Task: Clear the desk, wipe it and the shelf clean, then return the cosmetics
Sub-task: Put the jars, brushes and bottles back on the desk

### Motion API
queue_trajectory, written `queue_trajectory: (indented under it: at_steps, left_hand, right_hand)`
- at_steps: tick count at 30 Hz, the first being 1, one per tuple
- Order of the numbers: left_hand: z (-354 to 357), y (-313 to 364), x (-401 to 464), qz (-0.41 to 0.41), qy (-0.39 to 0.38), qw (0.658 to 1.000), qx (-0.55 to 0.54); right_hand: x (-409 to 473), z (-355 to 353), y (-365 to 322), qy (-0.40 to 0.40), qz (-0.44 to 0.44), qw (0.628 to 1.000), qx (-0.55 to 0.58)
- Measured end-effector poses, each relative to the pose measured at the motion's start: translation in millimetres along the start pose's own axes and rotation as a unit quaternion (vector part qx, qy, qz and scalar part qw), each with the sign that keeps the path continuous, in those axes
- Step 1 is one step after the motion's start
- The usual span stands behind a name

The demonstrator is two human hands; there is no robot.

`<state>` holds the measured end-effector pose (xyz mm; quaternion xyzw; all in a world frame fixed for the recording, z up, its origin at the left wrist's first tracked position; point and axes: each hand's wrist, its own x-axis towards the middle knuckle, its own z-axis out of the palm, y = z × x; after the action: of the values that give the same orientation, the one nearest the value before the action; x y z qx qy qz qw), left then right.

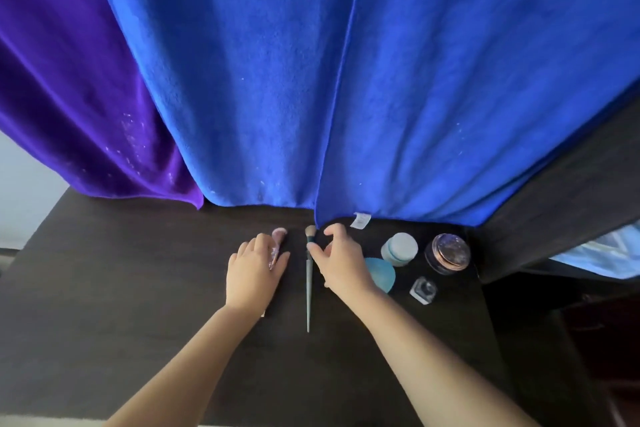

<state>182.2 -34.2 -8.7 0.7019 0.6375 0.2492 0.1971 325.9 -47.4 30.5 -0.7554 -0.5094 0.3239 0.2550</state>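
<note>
On the dark desk (pixel 121 288) my left hand (pixel 254 270) lies over a pink makeup brush (pixel 278 236), fingers resting on its handle; only its bristle head and a bit of handle show. A teal-handled makeup brush (pixel 309 284) lies lengthwise just to the right. My right hand (pixel 337 262) sits beside it, thumb touching the brush near its ferrule, fingers curled and apart. Right of that hand are a blue sponge (pixel 381 274), a white jar (pixel 400 249), a dark jar with a coppery lid (pixel 448 253) and a small clear glass bottle (pixel 423 289).
A large blue towel (pixel 346 80) hangs down to the desk's back edge, and a purple cloth (pixel 69 97) hangs at the left. A dark shelf side panel (pixel 554 204) rises at the right. The desk's front edge runs along the bottom.
</note>
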Motion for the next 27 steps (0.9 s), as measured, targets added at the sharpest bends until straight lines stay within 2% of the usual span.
queue_trajectory:
  at_steps: [3,7,12,16,19,22,24,27]
  left_hand:
    - [-19.5,55.8,9.4,0.1,0.053,0.992,-0.055]
    - [-30.4,163.0,11.0,0.223,0.078,0.962,-0.137]
    - [-16.2,318.8,-18.3,0.377,0.062,0.9,-0.207]
    - [14.6,434.6,-53.0,0.475,0.009,0.841,-0.257]
    - [51.6,512.1,-54.3,0.46,-0.006,0.839,-0.292]
    - [82.4,567.7,-23.6,0.321,0.002,0.885,-0.336]
    - [93.1,590.3,-2.1,0.24,0.001,0.914,-0.327]
    - [103.2,607.0,15.1,0.224,-0.001,0.921,-0.319]
  right_hand:
    - [-15.4,-59.8,-9.9,0.044,-0.059,0.996,0.046]
    - [-44.6,-163.0,0.1,0.167,-0.137,0.975,0.057]
    - [-93.4,-308.8,49.8,0.301,-0.182,0.933,0.081]
    - [-112.9,-418.3,101.5,0.402,-0.167,0.898,0.07]
    - [-92.3,-481.4,139.0,0.446,-0.154,0.879,0.071]
    - [-52.5,-514.5,156.3,0.412,-0.103,0.905,0.039]
    - [-26.6,-522.4,158.3,0.38,-0.083,0.921,0.036]
    - [-0.2,-526.7,157.0,0.368,-0.102,0.922,0.066]
